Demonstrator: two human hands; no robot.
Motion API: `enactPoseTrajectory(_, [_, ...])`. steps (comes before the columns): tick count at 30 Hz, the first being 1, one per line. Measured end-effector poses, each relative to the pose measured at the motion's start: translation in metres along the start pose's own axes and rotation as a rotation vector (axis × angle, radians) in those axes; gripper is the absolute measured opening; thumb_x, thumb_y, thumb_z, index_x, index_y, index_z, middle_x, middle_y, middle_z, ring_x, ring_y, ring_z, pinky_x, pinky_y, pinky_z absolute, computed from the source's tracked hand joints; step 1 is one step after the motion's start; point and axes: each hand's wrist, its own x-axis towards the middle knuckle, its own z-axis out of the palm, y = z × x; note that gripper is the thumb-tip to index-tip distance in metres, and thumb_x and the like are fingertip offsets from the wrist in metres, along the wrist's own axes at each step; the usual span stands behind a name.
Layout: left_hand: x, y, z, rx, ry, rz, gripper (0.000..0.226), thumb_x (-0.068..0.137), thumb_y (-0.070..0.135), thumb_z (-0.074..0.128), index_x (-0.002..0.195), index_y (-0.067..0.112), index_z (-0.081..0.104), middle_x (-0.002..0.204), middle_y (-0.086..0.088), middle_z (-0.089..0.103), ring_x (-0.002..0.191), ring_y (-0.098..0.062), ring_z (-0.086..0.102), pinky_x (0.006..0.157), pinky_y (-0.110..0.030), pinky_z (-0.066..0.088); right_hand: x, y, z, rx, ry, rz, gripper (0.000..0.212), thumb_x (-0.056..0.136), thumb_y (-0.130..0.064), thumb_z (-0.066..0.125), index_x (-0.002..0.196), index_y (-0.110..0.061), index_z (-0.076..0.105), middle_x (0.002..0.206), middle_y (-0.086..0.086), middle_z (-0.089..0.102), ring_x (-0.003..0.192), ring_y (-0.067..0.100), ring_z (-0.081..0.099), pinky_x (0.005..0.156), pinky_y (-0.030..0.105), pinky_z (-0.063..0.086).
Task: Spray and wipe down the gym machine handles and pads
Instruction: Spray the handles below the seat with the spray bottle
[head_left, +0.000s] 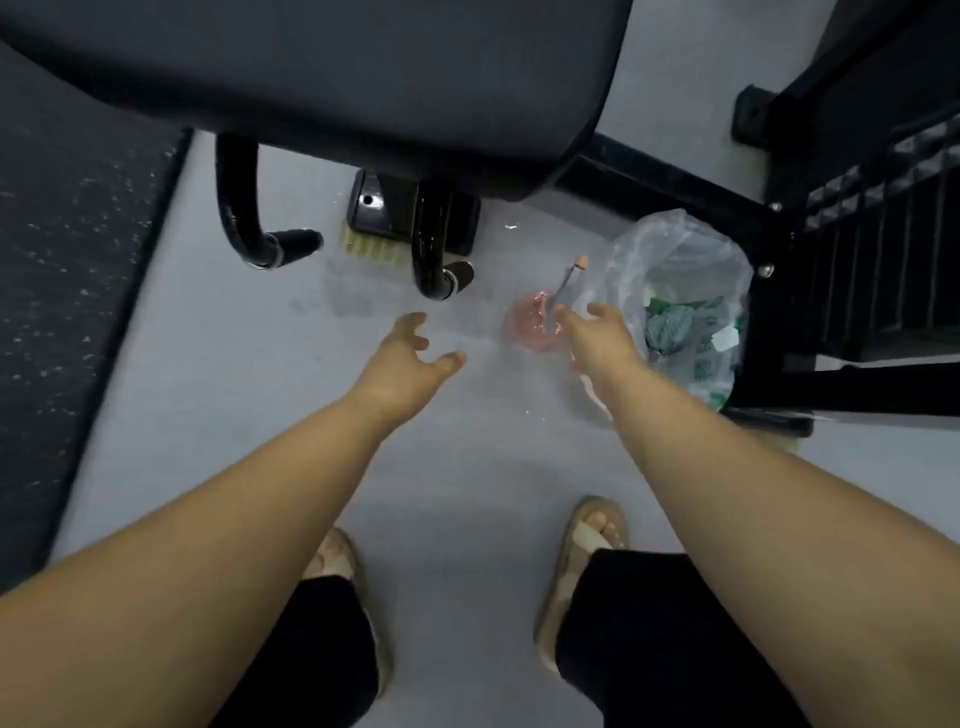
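The grey floor (208, 389) carries everything here. Over its far edge looms the machine's dark seat pad (322, 67), with two curved black handles (239, 208) hanging beneath it, their grips pointing right. At the right edge of the floor, against the black frame (841, 260), slumps a clear plastic bag (685, 291) holding green-and-white items. Just left of the bag lies the spray bottle (540, 317), pinkish and translucent, its nozzle pointing away toward the machine.

Both hands are empty with fingers spread. The right hand (597, 338) hovers at the bottle's right side, seemingly about to close on it; whether it touches yet I cannot tell. The left hand (410, 353) hangs open over bare floor, well left of the bottle.

The risk: the bottle looks smooth and lies on its side, so a glancing grab could roll it under the machine or into the bag. No wiping cloth is clearly visible.
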Motion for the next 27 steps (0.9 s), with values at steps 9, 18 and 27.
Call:
enactPoseTrajectory(9, [0.063,-0.001,0.003,-0.035,0.089,0.278,0.045,0.089,0.041,0.057,0.131,0.026,0.048,0.120,0.006,0.056,0.114,-0.020,0.053,0.086,-0.024,0.033,0.063,0.022,0.035,-0.067,0.014,-0.136,0.030,0.093,-0.009,0.051,0.120,0.004,0.048,0.092,0.013,0.060,0.070,0.020,0.056,0.068,0.042,0.055])
enactPoseTrajectory(18, [0.055,-0.014,0.005,0.315,-0.283,0.100,0.099,0.079,0.047,0.069,0.150,0.030,0.002,0.147,-0.004,0.038,0.129,-0.027,0.043,0.103,-0.033,0.036,0.019,0.001,-0.008,-0.097,-0.234,-0.140,0.021,0.090,0.002,0.054,0.109,-0.008,0.057,0.083,0.009,0.056,0.065,0.020,0.065,0.066,0.032,0.060])
enactPoseTrajectory(27, [0.032,-0.030,0.042,0.262,-0.433,0.432,0.090,0.059,0.026,0.088,0.128,0.035,0.031,0.117,0.017,0.053,0.109,-0.005,0.054,0.087,-0.017,0.047,-0.054,-0.013,-0.036,0.155,-0.579,-0.044,0.027,0.088,-0.017,0.056,0.106,0.004,0.057,0.111,0.024,0.060,0.085,0.032,0.071,0.067,0.029,0.060])
